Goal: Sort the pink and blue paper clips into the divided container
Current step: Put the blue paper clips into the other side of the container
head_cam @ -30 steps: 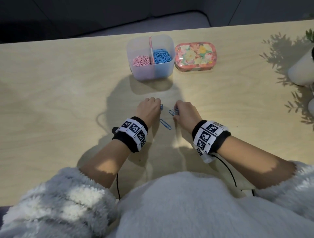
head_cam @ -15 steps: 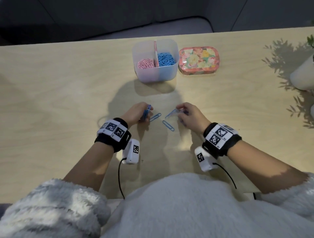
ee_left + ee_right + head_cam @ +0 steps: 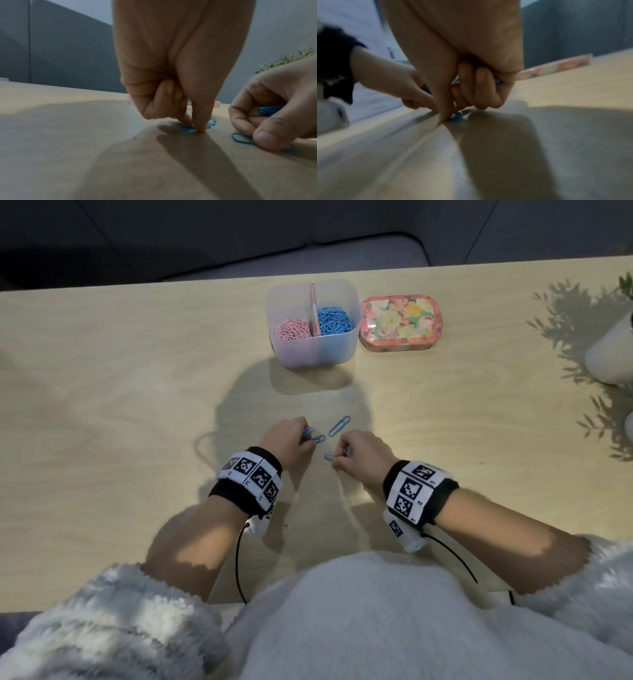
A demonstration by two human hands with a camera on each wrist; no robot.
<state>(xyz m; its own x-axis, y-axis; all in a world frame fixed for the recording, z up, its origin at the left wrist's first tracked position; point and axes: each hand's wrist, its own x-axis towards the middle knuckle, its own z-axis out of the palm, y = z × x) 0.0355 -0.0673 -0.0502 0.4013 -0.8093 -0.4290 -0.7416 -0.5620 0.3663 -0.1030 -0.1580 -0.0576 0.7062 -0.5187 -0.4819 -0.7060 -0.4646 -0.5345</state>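
Note:
A translucent divided container (image 3: 313,350) stands at the table's far middle, pink paper clips (image 3: 293,328) in its left half and blue paper clips (image 3: 334,320) in its right. Near me, my left hand (image 3: 291,440) holds blue clips in its curled fingers and pinches another blue clip (image 3: 187,129) against the table. My right hand (image 3: 356,457) also holds blue clips (image 3: 269,110) and pinches a blue clip (image 3: 329,457) lying flat. One loose blue clip (image 3: 339,426) lies just beyond both hands.
A floral tin (image 3: 399,323) sits right of the container. A white pot (image 3: 613,350) with a plant stands at the table's right edge. The tabletop (image 3: 120,405) is pale wood; a dark sofa lies beyond its far edge.
Both hands have come back down to the table and closer together. The right hand now pinches the nearer blue clip; a clip it held half a second ago lies loose ahead.

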